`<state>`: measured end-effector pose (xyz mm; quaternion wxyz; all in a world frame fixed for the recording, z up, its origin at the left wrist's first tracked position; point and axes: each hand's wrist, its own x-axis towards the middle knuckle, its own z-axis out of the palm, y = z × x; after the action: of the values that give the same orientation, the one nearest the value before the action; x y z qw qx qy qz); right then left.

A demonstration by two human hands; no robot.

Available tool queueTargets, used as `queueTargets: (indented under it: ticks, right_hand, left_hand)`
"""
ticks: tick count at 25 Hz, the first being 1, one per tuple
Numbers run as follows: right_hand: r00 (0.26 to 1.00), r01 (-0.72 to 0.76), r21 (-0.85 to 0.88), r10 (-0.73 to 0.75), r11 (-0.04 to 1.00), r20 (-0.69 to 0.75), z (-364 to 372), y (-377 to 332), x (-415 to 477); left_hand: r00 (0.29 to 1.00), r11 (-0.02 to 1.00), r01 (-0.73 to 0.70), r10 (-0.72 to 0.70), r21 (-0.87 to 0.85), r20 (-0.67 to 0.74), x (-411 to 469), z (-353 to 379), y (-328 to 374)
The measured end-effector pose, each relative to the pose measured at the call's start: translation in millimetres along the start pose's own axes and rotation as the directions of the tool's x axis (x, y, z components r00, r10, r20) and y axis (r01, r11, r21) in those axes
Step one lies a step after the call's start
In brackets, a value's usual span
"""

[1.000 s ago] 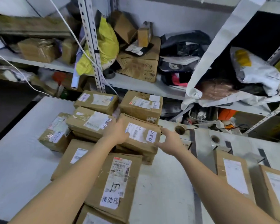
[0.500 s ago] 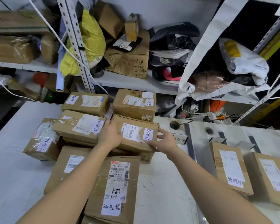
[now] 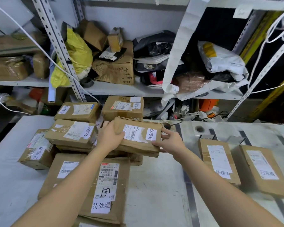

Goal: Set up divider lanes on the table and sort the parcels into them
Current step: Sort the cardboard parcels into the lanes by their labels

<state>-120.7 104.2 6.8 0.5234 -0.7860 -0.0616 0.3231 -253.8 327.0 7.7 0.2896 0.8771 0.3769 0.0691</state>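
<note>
1. Left hand [image 3: 110,138] gripped the left end of a flat brown parcel [image 3: 138,145], thumb on top by the barcode label, fingers curled round the far edge.
2. Right hand [image 3: 170,143] held the same pkg's right end: thumb on the near top corner, fingers reaching round the far corner.
3. That pkg bore a white tag reading 异常件 and sat roughly level over the pile, mid-left on the grey table [image 3: 154,185], just in front of a taller box [image 3: 123,112] w/ the same tag. Couldn't tell if it was lifted clear or resting on the pkgs beneath.
4. Pile, left side: a long 待处理 parcel [image 3: 105,190] nearest the person, partly under the left forearm; a stacked parcel [image 3: 72,133] tagged 处理中 just left of the left hand; a taped box [image 3: 38,149] tagged 已完成 at the pile's left edge.
5. Right side: a dark strip [image 3: 188,181] ran front-to-back across the table. Right of it lay a 处理中 parcel [image 3: 218,161], then, apart from it, an 已完成 parcel [image 3: 262,169].
6. Behind the table, a shelf [image 3: 121,91] held boxes, mailers and a yellow bag [image 3: 79,53].
</note>
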Motion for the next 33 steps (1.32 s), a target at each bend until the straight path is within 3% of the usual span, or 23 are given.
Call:
queueTargets:
  ticks: [5,10,17,23,27,33]
  right_hand:
    - [0.998,0.065,0.026,-0.064,0.998,-0.025,-71.4,8.1,-31.4]
    - [0.980,0.133,0.003,-0.131,0.991,-0.153,-168.5,36.6,-73.4]
    - [0.938,0.148,0.127,-0.098,0.981,-0.332,-322.3,84.3,-134.5]
    - [0.866,0.127,0.214,-0.003,0.969,-0.499,-433.3,120.9,-179.8]
    - [0.787,0.124,0.289,0.083,0.949,-0.611,-491.4,150.7,-196.8]
    - [0.642,0.063,0.350,0.231,0.934,-0.731,-559.5,199.4,-191.5]
  left_hand:
    - [0.999,1.000,-0.030,0.030,-0.007,-0.034,-39.4,16.9,69.4]
    - [0.997,0.994,-0.066,0.063,-0.083,-0.037,-88.2,54.9,159.0]
    - [0.963,0.957,-0.268,0.270,-0.115,0.003,-140.0,122.8,303.5]
    - [0.869,0.870,-0.465,0.484,-0.163,0.101,-166.7,185.0,424.1]
    - [0.759,0.786,-0.590,0.618,-0.184,0.206,-173.5,238.3,491.1]
    - [0.606,0.710,-0.637,0.702,-0.300,0.375,-169.6,336.6,572.5]
